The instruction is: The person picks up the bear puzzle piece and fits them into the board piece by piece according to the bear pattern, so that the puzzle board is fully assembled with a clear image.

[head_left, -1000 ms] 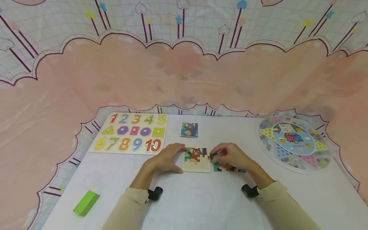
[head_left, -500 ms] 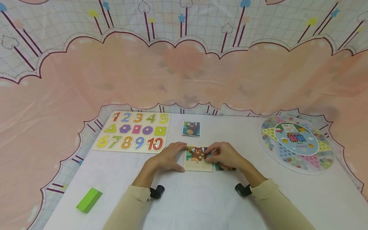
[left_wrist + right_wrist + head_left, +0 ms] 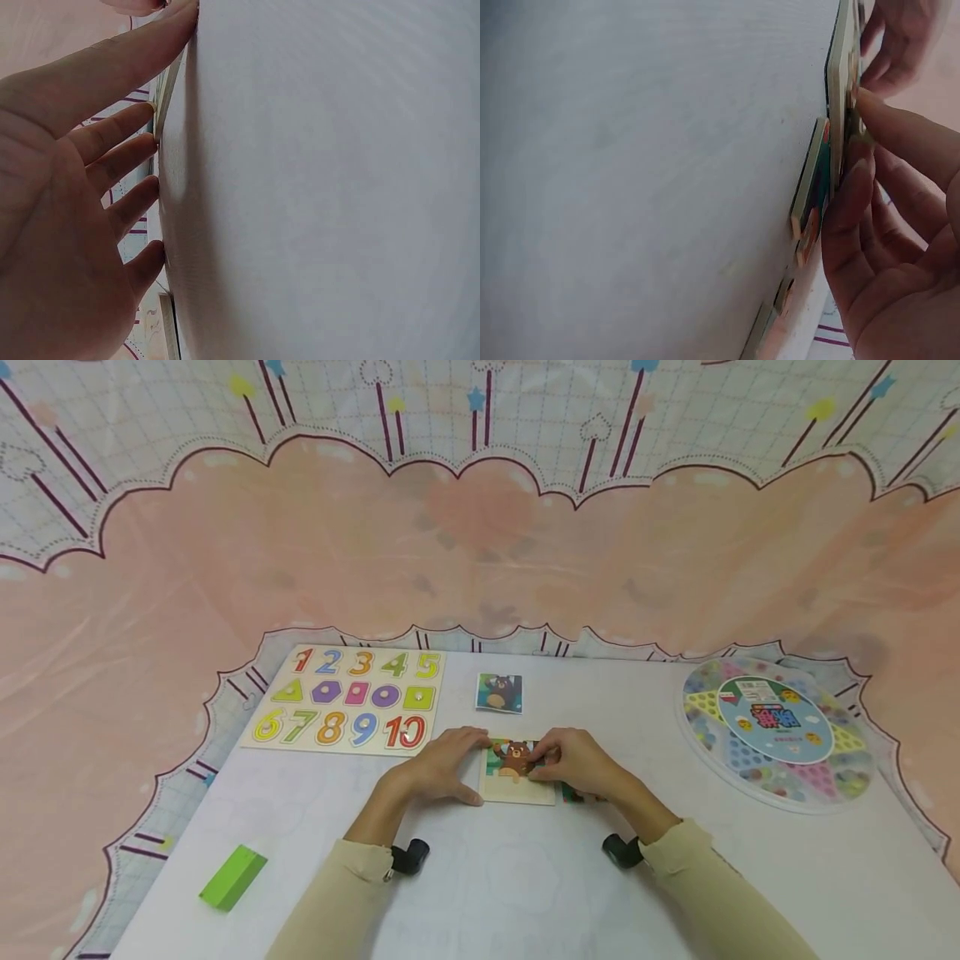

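A square wooden puzzle board (image 3: 517, 790) lies mid-table, its upper part filled with pieces of a bear picture (image 3: 513, 760) and its lower part bare wood. Along the board's left edge rests my left hand (image 3: 441, 766), thumb at the near corner and forefinger at the far one, fingers fairly straight. My right hand (image 3: 581, 764) pinches a puzzle piece over the right side of the picture; the fingers mostly cover it. Beneath that hand, loose puzzle pieces (image 3: 573, 794) lie against the board's right side; the right wrist view shows several such pieces (image 3: 810, 180) edge-on.
Behind the board lies a small bear picture card (image 3: 498, 693). A number-and-shape board (image 3: 345, 697) is at the back left, a green block (image 3: 233, 877) at the front left. On the right is a round game board in clear packaging (image 3: 776, 735). A patterned cloth (image 3: 480, 560) hangs behind the table.
My right hand has moved left with the puzzle piece, from beside the board to over the right part of the bear picture. The left hand has stayed at the board's left edge.
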{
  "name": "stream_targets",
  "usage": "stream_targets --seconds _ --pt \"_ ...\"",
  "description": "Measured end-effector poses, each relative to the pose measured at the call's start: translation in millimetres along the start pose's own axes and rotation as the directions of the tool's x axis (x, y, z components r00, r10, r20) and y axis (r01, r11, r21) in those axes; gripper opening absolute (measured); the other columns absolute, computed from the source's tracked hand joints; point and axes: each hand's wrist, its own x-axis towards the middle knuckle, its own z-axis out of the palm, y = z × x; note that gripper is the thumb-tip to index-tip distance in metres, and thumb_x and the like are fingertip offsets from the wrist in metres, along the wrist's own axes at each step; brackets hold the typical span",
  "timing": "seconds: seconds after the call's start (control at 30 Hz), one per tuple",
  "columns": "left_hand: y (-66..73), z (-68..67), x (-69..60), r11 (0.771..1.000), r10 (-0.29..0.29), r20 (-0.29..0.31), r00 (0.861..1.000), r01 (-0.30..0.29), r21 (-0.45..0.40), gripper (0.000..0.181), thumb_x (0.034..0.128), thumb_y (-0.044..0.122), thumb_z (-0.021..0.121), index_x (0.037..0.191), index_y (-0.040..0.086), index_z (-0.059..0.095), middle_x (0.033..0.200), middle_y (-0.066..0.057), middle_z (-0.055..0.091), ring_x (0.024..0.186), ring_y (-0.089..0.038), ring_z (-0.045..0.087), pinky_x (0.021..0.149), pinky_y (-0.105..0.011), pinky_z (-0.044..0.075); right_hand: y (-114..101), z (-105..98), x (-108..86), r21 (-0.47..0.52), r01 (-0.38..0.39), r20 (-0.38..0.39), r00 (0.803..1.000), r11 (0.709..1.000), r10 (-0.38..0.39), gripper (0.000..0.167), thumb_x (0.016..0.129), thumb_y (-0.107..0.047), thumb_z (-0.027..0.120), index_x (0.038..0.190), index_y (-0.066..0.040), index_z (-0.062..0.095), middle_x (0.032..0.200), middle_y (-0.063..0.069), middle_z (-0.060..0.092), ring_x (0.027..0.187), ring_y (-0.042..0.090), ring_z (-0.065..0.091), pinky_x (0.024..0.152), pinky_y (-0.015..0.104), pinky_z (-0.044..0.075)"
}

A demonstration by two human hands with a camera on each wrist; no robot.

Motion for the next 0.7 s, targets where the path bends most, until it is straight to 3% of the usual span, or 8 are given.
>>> stream_targets --seconds 0.3,0.43,0.7 --pt "1.5 -1.7 -1.7 1.0 0.002 0.001 1.0 -0.002 0.006 0.083 0.0765 0.026 0.089 0.148 0.013 0.049 0.166 -0.009 0.036 0.156 -0.034 0.028 0.13 -0.053 0.027 -2.4 1.3 4.3 -0.059 -0.064 0.001 0.998 0.996 0.065 0.016 0.083 -0.018 0.085 0.097 -0.014 0.078 0.107 0.004 0.069 0.087 0.016 0.053 0.073 0.025 0.045" --pt "1.9 -2.2 -1.4 1.0 0.005 -0.001 1.0 -0.005 -0.004 0.082 0.0768 0.026 0.089 0.148 0.013 0.049 0.165 -0.009 0.036 0.156 -0.034 0.029 0.13 -0.054 0.027 -1.9 -0.4 6.1 -0.075 -0.074 0.013 0.997 0.994 0.075 0.015 0.083 -0.018 0.085 0.096 -0.015 0.077 0.106 0.003 0.069 0.086 0.016 0.052 0.073 0.026 0.044" --pt "1.3 -1.2 -0.8 1.0 0.006 0.002 1.0 -0.006 -0.008 0.082 0.0767 0.026 0.089 0.147 0.014 0.049 0.165 -0.008 0.037 0.156 -0.033 0.029 0.13 -0.053 0.027 2.6 -4.2 5.6 -0.063 -0.025 0.062 0.998 0.998 0.029 0.015 0.086 -0.021 0.083 0.098 -0.015 0.077 0.107 0.003 0.068 0.087 0.015 0.052 0.074 0.026 0.045"
